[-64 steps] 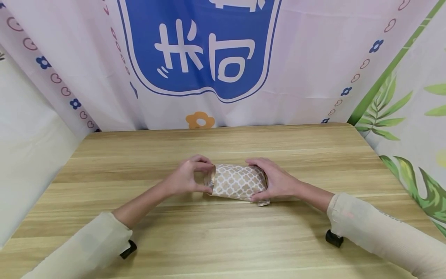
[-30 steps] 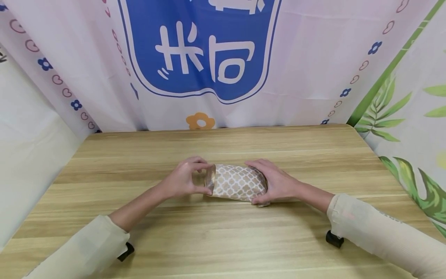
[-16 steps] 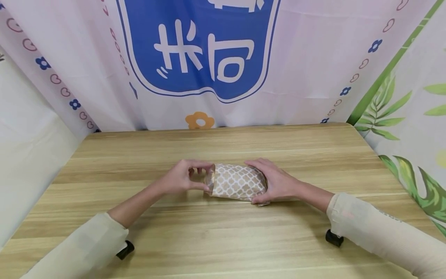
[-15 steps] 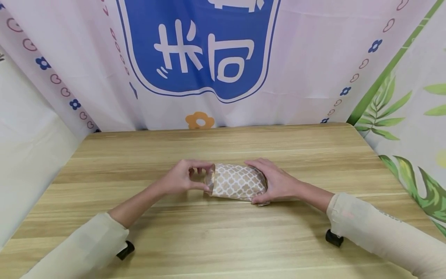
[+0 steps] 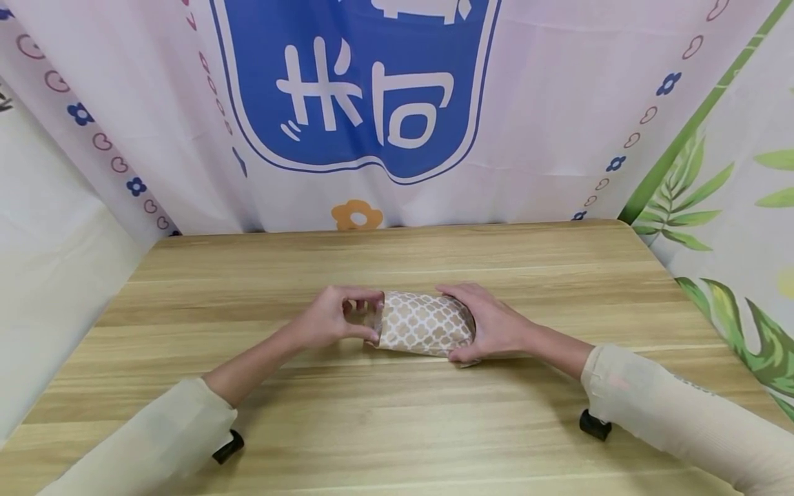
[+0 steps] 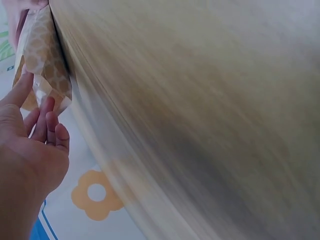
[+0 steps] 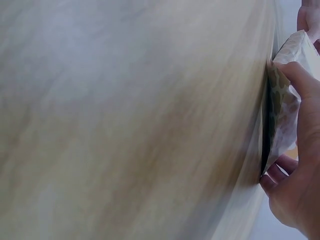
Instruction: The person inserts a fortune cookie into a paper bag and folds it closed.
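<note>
At the centre of the frame, the bag (image 5: 424, 322) on the desk (image 5: 397, 427) could tear or crumple along its left edge if the left hand (image 5: 329, 319), thumb and fingers curved about that edge, pulls too hard against the right hand (image 5: 496, 326) gripping the other end.

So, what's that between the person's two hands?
In the head view, a tan-and-white patterned packet lies on the wooden table between them, the left hand at one end and the right hand gripping the other.
</note>
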`<state>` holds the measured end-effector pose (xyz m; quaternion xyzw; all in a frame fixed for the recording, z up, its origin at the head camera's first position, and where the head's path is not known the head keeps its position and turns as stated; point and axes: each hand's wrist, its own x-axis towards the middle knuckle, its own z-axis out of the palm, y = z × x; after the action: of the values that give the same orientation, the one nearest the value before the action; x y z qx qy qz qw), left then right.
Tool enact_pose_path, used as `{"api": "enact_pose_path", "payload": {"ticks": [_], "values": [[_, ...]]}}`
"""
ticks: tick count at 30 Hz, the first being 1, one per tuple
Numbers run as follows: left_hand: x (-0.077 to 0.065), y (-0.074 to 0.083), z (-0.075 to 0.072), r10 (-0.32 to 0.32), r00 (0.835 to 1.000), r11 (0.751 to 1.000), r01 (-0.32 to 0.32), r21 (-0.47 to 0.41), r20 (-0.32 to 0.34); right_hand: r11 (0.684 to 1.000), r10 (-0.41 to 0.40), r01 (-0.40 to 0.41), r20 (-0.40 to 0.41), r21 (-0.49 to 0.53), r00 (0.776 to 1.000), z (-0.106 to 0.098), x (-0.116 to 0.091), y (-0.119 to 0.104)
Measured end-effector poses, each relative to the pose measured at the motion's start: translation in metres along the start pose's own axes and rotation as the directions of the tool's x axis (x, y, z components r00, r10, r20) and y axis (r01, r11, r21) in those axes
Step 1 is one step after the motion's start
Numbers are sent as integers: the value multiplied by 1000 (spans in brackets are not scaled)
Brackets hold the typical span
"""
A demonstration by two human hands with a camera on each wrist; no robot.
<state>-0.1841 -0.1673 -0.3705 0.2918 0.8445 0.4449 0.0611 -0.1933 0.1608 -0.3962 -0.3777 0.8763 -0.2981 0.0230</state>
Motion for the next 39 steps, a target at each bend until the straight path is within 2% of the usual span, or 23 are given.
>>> {"api": "enact_pose_path", "payload": {"ticks": [8, 15, 25, 33, 39], "values": [[3, 0, 6, -36, 999, 999, 36, -20, -3, 1000, -4, 4, -7, -13, 1000, 0, 0, 1], [4, -1, 12, -3, 1000, 1000, 3, 0, -16, 1000, -1, 1, -7, -5, 1000, 0, -1, 2], [3, -1, 13, -8, 1000, 999, 8, 40, -2, 1000, -11, 11, -5, -9, 1000, 0, -1, 4], [-2, -4, 5, 3, 1000, 999, -3, -41, 2, 1000, -22, 21, -7, -8, 1000, 1, 0, 4], [-4, -5, 4, -26, 1000, 996, 24, -82, -17, 1000, -22, 22, -4, -5, 1000, 1, 0, 3]]}}
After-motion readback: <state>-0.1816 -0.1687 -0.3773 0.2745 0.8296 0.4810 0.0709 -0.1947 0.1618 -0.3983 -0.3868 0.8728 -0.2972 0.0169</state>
